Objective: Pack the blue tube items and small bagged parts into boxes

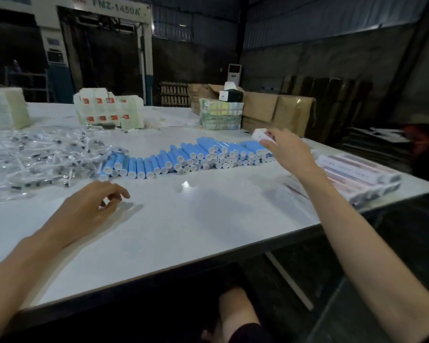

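Near the bench's (208,219) far right edge, right hand (289,153) pinches white box (260,134) just above end-on blue tubes (183,157); left hand (92,206) loosely curled, empty.

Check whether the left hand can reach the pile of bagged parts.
Probably yes: the left hand holds nothing and is close to the bagged parts, with only bare table between them.

Left edge cuts off heap of clear plastic bags w/ small dark parts (35,157); contents too small to ID. Right hand (289,152) partly hides small white carton (259,134), blurred.
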`<state>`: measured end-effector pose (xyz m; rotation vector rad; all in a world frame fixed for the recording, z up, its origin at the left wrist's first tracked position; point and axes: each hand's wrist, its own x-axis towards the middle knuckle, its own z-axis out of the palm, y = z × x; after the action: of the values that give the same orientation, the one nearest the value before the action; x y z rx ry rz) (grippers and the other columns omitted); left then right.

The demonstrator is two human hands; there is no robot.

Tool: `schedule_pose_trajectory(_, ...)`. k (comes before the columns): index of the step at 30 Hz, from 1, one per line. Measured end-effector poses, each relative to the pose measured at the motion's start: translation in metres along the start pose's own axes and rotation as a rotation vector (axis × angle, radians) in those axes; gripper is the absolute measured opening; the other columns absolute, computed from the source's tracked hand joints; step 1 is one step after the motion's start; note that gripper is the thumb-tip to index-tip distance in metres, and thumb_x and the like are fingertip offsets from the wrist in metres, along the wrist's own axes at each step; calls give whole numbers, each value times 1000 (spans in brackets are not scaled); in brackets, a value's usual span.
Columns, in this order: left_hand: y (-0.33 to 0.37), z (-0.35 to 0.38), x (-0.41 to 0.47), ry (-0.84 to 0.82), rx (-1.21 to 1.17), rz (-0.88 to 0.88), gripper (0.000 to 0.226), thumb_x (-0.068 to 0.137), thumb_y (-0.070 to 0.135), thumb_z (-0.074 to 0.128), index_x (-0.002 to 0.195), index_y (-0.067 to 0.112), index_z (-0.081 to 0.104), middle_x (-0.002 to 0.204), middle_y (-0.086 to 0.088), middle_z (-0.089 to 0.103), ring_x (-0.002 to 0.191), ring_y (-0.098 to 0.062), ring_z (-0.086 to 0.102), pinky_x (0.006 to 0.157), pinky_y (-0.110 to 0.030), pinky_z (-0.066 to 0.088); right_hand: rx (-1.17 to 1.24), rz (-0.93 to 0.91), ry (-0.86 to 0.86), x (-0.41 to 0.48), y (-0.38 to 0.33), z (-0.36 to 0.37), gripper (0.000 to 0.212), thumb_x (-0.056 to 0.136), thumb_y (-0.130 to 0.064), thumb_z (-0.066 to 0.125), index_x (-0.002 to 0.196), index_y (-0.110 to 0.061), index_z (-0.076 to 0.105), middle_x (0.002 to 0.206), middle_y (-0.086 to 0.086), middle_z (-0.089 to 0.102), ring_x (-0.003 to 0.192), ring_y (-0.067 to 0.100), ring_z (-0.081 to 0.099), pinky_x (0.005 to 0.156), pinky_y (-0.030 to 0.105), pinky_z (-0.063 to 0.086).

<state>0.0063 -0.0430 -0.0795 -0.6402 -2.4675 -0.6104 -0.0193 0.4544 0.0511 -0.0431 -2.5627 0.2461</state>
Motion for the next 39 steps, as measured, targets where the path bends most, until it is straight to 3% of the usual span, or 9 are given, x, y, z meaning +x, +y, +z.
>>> schedule_pose_trajectory(4, -11, 4, 1, 12, 28, 25, 39, 100, 15, 71, 114, 51, 65, 113, 32, 62, 97, 9, 58, 68, -26, 50, -318, 93, -40, -6, 64, -15, 42, 105, -36, 57, 140, -13, 53, 128, 19, 57, 119, 40, 55, 89, 49, 50)
schedule_pose_trajectory(13, -18, 5, 0, -15, 51, 60, 42, 99, 19, 70, 114, 57, 62, 115, 24, 63, 99, 8, 58, 66, -23, 49, -492, 251, -168, -38, 115, -12, 46, 109, -41, 49, 148, -18, 50, 150, 19, 50, 141, 39, 41, 117, 54, 35)
schedule_pose_trajectory(18, -13, 1, -2, -37, 42, 40, 35, 101, 20, 69, 114, 52, 65, 113, 25, 64, 101, 4, 59, 70, -23, 49, -442, 323, -158, -39, 109, -10, 45, 106, -29, 56, 146, -11, 49, 149, 20, 46, 139, 39, 42, 117, 57, 35)
schedule_pose_trajectory(21, -9, 1, -2, -37, 55, -9, 29, 101, 22, 69, 115, 47, 67, 109, 26, 65, 103, 3, 59, 73, -22, 47, -473, 250, -33, -33, 90, -7, 38, 105, -26, 56, 139, -10, 53, 140, 19, 52, 129, 37, 48, 112, 53, 41)
schedule_pose_trajectory(24, -4, -1, -2, -48, 51, -21, 30, 100, 21, 70, 111, 49, 67, 108, 26, 64, 104, 3, 58, 73, -23, 47, -209, 105, 116, -16, 47, 6, 30, 105, -20, 53, 131, -8, 63, 128, 17, 63, 116, 36, 56, 98, 49, 48)
schedule_pose_trajectory(27, 3, -5, -5, -44, 71, -63, 31, 100, 18, 70, 107, 48, 68, 102, 22, 66, 103, 2, 57, 73, -25, 47, 216, -1, 142, -5, -25, 26, 24, 105, -16, 51, 119, -8, 70, 110, 12, 71, 102, 31, 64, 86, 45, 54)
schedule_pose_trajectory(29, 8, -6, -5, 21, 150, -115, 30, 100, 16, 70, 106, 45, 68, 101, 21, 64, 92, 0, 55, 69, -32, 48, 452, -91, 107, -6, -81, 42, 22, 105, -14, 51, 113, -9, 71, 98, 6, 72, 88, 22, 65, 80, 39, 55)
schedule_pose_trajectory(32, 11, -8, -4, 86, 227, -162, 24, 99, 15, 69, 107, 37, 72, 107, 16, 64, 89, -12, 60, 65, -36, 46, 714, -212, -17, -14, -165, 69, 18, 104, -17, 55, 105, -12, 73, 86, 0, 71, 75, 14, 65, 73, 38, 56)
schedule_pose_trajectory(39, 23, -18, -7, 85, 340, -209, 18, 93, 23, 61, 102, 24, 76, 103, 5, 70, 105, -25, 68, 68, -40, 56, 1001, -265, -251, -47, -302, 137, 23, 104, -22, 58, 90, -6, 67, 73, 10, 69, 74, 28, 67, 76, 51, 54)
